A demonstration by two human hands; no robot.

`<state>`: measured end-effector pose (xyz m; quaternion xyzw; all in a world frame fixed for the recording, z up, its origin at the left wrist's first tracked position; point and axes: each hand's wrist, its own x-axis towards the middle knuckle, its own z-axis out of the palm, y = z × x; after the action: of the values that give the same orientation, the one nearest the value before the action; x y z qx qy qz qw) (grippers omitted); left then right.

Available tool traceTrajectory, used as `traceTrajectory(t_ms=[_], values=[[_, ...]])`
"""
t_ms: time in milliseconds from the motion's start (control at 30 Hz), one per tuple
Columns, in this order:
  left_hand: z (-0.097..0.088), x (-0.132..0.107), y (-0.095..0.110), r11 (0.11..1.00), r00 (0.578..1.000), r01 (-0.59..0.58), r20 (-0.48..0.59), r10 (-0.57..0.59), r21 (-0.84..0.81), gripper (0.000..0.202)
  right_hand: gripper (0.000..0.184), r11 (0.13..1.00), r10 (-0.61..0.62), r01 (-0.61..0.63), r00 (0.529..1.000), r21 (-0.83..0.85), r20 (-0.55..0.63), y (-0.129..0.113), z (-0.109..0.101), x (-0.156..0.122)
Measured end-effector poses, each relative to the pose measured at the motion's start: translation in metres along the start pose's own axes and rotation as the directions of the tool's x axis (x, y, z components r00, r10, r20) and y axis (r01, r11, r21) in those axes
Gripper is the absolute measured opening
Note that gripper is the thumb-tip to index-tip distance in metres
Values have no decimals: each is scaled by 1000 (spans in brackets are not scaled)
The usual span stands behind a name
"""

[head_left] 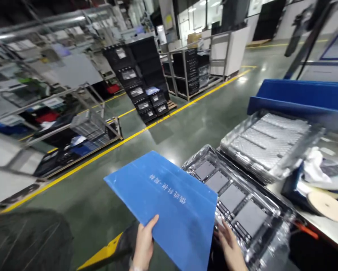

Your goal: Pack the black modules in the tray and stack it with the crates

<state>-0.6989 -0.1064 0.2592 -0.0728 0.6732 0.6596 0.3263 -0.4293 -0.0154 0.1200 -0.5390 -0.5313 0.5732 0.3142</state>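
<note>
A blue corrugated plastic sheet (pixel 163 203) with white printed characters tilts up in front of me. My left hand (pixel 144 242) grips its lower edge, thumb on top. My right hand (pixel 229 248) holds the sheet's lower right edge, with its fingers spread beside a clear plastic tray (pixel 197 162). That tray holds several dark grey rectangular parts (pixel 249 218) in moulded pockets. The sheet overlaps and hides the tray's left side. Behind it lies a second clear tray holding silver ribbed panels (pixel 266 141).
A blue bin (pixel 301 93) stands behind the trays on the workbench (pixel 324 222), which also bears white crumpled material (pixel 312 167) and a pale disc (pixel 327 206). Stacked black crates (pixel 137 79) and metal racks (pixel 53 113) stand across a green floor with yellow lines (pixel 107 150).
</note>
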Motion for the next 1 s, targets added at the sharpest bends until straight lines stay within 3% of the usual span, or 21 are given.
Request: traceTrajectory(t_ms=[133, 233, 300, 367, 433, 500, 567, 667, 767, 833, 900, 1000], values=[[30, -2, -4, 996, 997, -4, 73, -2, 88, 50, 64, 987, -145, 145, 989, -76, -3, -25, -24, 4], [57, -19, 8, 995, 983, -29, 182, 11, 97, 48, 49, 979, -198, 202, 976, -38, 85, -47, -38, 16], [77, -30, 23, 995, 916, -87, 395, 61, 47, 59, 42, 992, -129, 129, 988, 15, 81, -56, -46, 29], [95, -35, 38, 981, 824, -190, 538, 176, -29, 70, 50, 997, 49, -48, 999, 56, -18, -60, -54, 44], [106, -30, 52, 939, 829, -342, 464, 314, -25, 67, 60, 964, 250, -236, 960, 120, -126, -59, -64, 61], [111, -15, 61, 848, 841, -516, 257, 475, 122, 56, 67, 915, 375, -343, 917, 211, -137, -54, -75, 77], [109, 3, 68, 676, 762, -625, 119, 636, 390, 50, 75, 864, 443, -395, 892, 312, -96, -47, -86, 90], [103, 24, 76, 392, 624, -612, 115, 773, 686, 53, 83, 771, 524, -467, 852, 433, -15, -34, -100, 103], [104, 31, 84, 210, 582, -538, 179, 793, 816, 61, 84, 690, 582, -533, 811, 490, 62, -20, -108, 110], [110, 34, 89, 102, 583, -468, 220, 782, 878, 64, 82, 653, 606, -568, 789, 501, 103, -11, -109, 113], [117, 41, 92, 25, 617, -415, 261, 743, 910, 65, 79, 639, 618, -589, 776, 494, 125, 2, -109, 113], [130, 61, 88, -60, 672, -396, 333, 662, 916, 64, 79, 690, 648, -587, 762, 423, 2, 27, -109, 110]])
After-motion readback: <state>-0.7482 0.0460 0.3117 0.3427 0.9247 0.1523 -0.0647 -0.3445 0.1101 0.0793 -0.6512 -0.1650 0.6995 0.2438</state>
